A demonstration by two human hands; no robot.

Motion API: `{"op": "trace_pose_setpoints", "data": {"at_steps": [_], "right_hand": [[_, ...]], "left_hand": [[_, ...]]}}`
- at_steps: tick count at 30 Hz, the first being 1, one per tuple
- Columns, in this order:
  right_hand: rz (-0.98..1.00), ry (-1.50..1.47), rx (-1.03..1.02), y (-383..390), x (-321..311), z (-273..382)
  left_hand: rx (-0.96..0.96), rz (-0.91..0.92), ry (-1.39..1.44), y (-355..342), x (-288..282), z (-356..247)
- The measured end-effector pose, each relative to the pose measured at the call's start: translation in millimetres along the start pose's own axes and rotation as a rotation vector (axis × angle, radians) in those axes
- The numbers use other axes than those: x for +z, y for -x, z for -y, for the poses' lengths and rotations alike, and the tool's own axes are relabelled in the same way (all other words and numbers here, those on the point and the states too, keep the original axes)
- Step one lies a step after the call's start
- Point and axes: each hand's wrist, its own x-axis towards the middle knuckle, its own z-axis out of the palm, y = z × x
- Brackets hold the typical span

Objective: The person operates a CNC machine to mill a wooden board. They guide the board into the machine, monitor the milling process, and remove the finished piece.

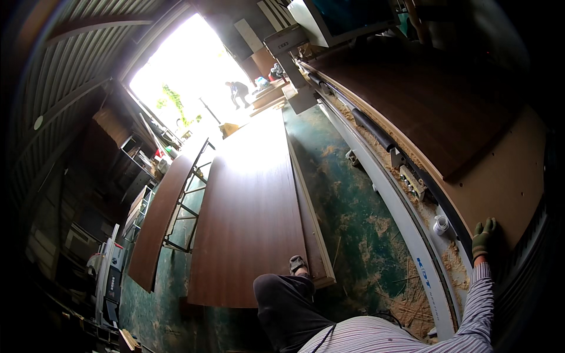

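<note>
My right hand (484,235), in an olive-green work glove, is at the near edge of the machine bed at the right. It lies on or just over a light tan board (503,197); its fingers point away from me, slightly apart, and nothing shows in them. Beyond it, a large dark brown panel (435,112) lies on the tan board. My left hand is out of view. My raised leg (276,294) in dark trousers is beside a stack of long brown wood-grain panels (247,229), with my foot (298,264) at the stack's near right corner.
A grey machine rail (388,200) with sawdust runs along the bed; a small white roll (440,225) sits there. Another brown panel (162,217) rests by a metal frame (188,212) at left. Scraps litter the green floor (353,235). A person (238,93) bends at the bright doorway.
</note>
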Motion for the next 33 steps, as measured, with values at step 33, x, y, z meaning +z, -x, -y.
{"op": "trace_pose_setpoints", "data": {"at_steps": [33], "right_hand": [[-0.091,-0.074,-0.064,4,23,-12]], "left_hand": [[0.494,-0.654,0.488,-50,-3,29]]}}
